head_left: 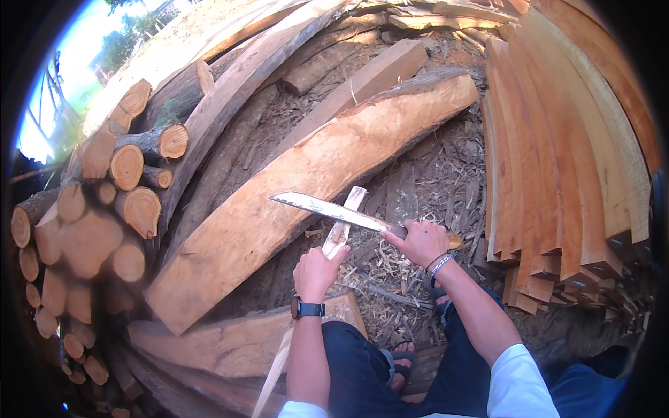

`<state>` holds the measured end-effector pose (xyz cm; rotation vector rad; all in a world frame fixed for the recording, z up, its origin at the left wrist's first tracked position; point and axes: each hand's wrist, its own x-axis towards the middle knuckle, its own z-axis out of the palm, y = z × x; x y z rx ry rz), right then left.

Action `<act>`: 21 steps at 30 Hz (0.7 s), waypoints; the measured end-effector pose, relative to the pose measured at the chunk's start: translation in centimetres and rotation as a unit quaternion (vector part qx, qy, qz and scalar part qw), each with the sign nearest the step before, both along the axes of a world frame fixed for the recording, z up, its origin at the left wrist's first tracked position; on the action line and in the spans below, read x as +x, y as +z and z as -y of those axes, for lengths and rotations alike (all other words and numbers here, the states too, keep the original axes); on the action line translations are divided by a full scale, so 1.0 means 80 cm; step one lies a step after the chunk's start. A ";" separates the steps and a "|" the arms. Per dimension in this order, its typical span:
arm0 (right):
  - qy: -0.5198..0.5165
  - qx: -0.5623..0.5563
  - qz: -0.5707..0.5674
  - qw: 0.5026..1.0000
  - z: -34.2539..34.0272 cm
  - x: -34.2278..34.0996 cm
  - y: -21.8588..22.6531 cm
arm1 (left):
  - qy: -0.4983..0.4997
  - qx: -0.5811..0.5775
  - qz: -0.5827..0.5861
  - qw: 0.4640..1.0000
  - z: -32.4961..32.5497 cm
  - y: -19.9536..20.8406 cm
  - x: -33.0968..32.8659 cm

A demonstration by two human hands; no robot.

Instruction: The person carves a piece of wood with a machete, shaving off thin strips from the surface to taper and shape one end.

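Observation:
My left hand (pixel 317 273) is closed around a pale, peeled wooden stick (pixel 338 238). The stick's far end points away from me, and its long lower part runs back beneath my left forearm. In my right hand (pixel 423 244) is a machete (pixel 313 205), gripped by its handle. The end of a yellowish wooden handle (pixel 454 241) shows past my fist. The long blade points left and crosses the stick just beyond my left hand. Whether the edge bites into the wood, I cannot tell.
A big sawn slab (pixel 313 167) slants across the ground ahead. Cut logs (pixel 127 167) are piled at left, stacked planks (pixel 550 153) at right. Shavings (pixel 397 272) litter the ground near my sandalled foot (pixel 402 362). Another plank (pixel 230 348) lies at lower left.

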<state>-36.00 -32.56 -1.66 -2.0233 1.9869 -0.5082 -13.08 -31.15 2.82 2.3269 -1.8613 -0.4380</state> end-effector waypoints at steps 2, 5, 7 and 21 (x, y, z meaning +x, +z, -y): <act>-0.038 -0.014 0.006 0.999 0.009 -0.009 -0.003 | -0.012 0.002 0.004 1.000 -0.001 0.000 -0.002; -0.069 -0.013 0.022 0.997 0.011 -0.008 -0.004 | -0.016 0.006 0.000 1.000 0.000 0.002 -0.004; -0.050 -0.007 0.028 0.998 0.004 -0.005 -0.005 | -0.010 0.010 -0.005 1.000 0.001 0.001 -0.003; -0.021 0.006 0.009 1.000 0.006 -0.012 0.006 | -0.013 0.003 -0.004 1.000 0.002 -0.003 -0.002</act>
